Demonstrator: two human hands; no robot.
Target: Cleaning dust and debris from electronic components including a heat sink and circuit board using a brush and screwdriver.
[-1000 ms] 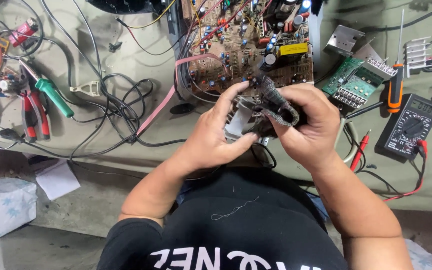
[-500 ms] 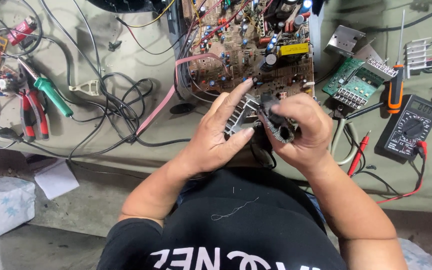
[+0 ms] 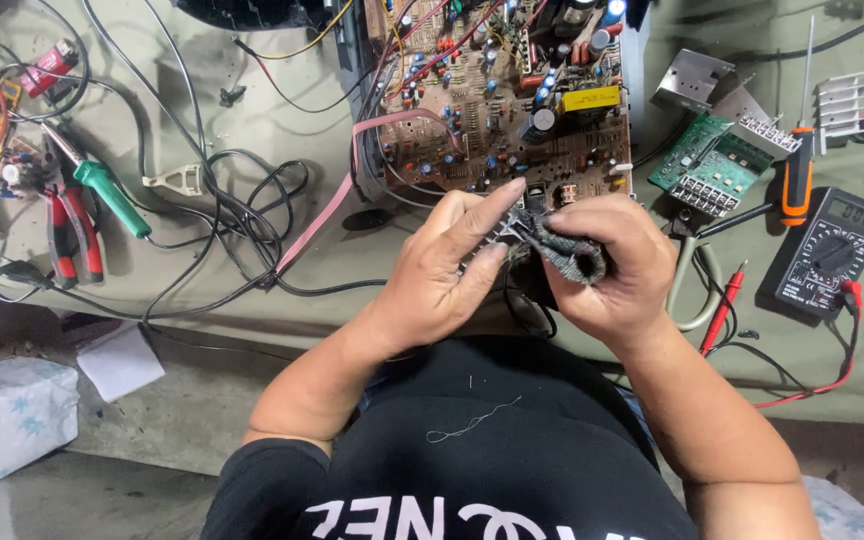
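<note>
The counter point(image 3: 252, 100) lies beyond the fingers, strewn with wires and boards. The brown circuit board point(image 3: 497, 95) sits just past the fingertips of both hands, its near edge close above them. To the right of the right fingers lie a green board point(image 3: 717, 160), an orange-handled screwdriver point(image 3: 797, 180) and a black multimeter point(image 3: 832, 252) with red leads. Well to the left of the left fingers lie red pliers point(image 3: 67, 235) and a green-handled tool point(image 3: 112, 198), with a tangle of black cable point(image 3: 242, 210) between them and the hand.

The left hand point(image 3: 432, 280) holds its fingers point(image 3: 487, 205) nearly straight and only loosely apart, the forefinger stretched toward the board, the thumb pressed up from below; between them it pinches a small metal part point(image 3: 514, 228), mostly hidden, so its shape cannot be told. The right hand point(image 3: 617, 270) is clenched, its fingers point(image 3: 612, 215) curled tight round a rolled dark grey cloth point(image 3: 572, 258), whose open end shows at the fingertips. The cloth's tip touches the metal part right where the two hands meet, just short of the board's edge.
</note>
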